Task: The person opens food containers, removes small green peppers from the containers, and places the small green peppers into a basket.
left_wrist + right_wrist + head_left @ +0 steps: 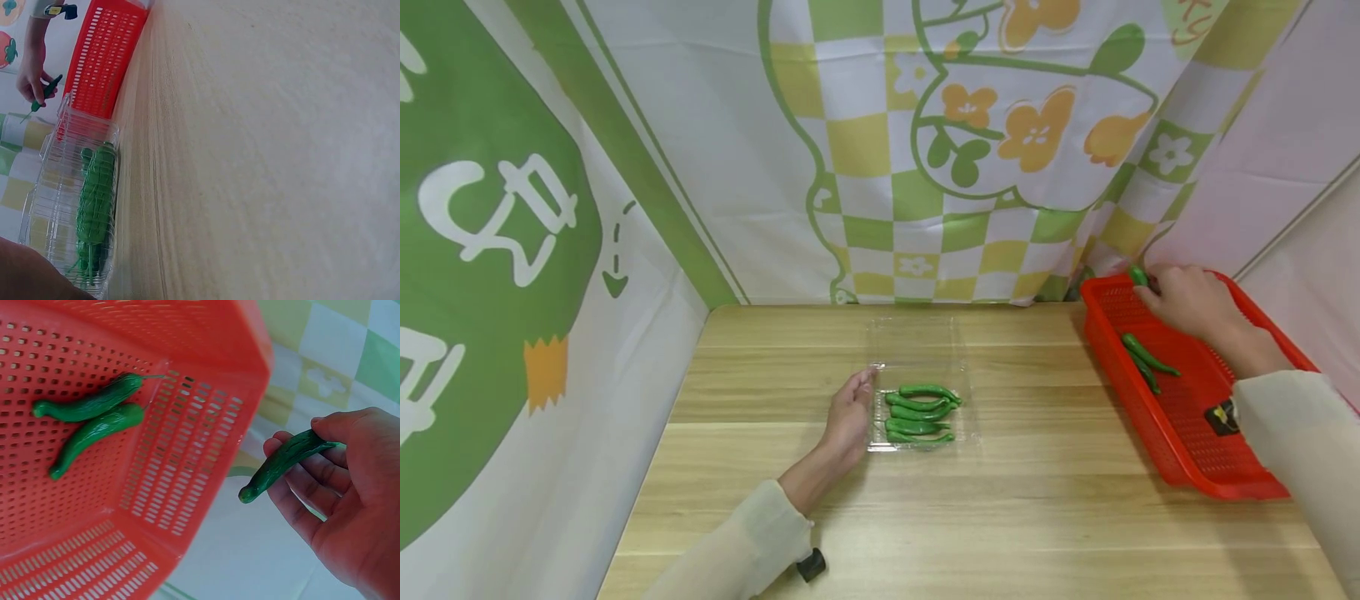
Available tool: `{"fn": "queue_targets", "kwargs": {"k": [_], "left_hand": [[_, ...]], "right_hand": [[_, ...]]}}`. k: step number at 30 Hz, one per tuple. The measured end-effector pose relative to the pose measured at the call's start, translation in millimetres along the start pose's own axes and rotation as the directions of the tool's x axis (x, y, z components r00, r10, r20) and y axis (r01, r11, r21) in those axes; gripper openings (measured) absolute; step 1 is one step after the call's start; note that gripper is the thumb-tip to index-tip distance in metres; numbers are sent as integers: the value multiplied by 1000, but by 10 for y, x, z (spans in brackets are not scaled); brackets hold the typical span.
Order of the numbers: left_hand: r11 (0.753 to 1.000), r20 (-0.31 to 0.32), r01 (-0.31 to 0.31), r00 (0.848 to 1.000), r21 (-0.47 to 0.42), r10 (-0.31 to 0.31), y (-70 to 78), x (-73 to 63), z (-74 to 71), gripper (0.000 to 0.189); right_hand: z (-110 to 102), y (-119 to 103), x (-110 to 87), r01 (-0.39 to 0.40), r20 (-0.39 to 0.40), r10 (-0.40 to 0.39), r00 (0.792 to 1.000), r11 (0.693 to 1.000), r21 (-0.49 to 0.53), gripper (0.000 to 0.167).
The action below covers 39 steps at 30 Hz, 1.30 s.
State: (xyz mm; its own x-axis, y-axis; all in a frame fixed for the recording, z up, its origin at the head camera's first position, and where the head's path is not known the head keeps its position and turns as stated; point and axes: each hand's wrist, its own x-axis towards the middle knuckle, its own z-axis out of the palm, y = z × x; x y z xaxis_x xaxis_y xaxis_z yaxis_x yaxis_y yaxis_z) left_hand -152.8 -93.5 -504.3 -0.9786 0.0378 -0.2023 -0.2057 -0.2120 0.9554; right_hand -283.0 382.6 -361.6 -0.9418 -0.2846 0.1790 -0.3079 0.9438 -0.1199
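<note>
My right hand [1195, 304] is raised over the far end of the red basket [1176, 475]. It pinches a green chili pepper [284, 464] between thumb and fingers, just outside the basket wall in the right wrist view. Two more green peppers [90, 403] lie on the basket floor. My left hand [847, 421] rests against the left side of a clear plastic box [970, 429], its fingertips touching the edge near the hinge. The box lies with its lid [913, 340] folded back. Several green peppers [921, 408] lie side by side in it.
The wooden table [1037, 517] carries the box near its middle and the basket at its right. A patterned curtain [925, 242] hangs behind the table's far edge. Printed cloth [647, 367] borders the left side.
</note>
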Motion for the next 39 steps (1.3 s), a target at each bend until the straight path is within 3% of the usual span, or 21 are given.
{"fn": "queue_targets", "kwargs": {"k": [8, 18, 26, 39], "left_hand": [[1000, -7, -22, 1000, 10, 22, -8, 13, 10, 49], [999, -12, -22, 1000, 34, 23, -10, 16, 11, 49], [1000, -16, -10, 1000, 6, 10, -9, 16, 17, 49], [1000, -25, 0, 1000, 8, 0, -14, 10, 10, 49]], "right_hand": [[99, 157, -36, -24, 34, 24, 999, 1000, -3, 31], [204, 343, -78, -58, 158, 55, 986, 998, 11, 27], [283, 449, -95, -69, 179, 66, 982, 998, 8, 31], [396, 616, -131, -96, 299, 75, 951, 994, 56, 33]]}}
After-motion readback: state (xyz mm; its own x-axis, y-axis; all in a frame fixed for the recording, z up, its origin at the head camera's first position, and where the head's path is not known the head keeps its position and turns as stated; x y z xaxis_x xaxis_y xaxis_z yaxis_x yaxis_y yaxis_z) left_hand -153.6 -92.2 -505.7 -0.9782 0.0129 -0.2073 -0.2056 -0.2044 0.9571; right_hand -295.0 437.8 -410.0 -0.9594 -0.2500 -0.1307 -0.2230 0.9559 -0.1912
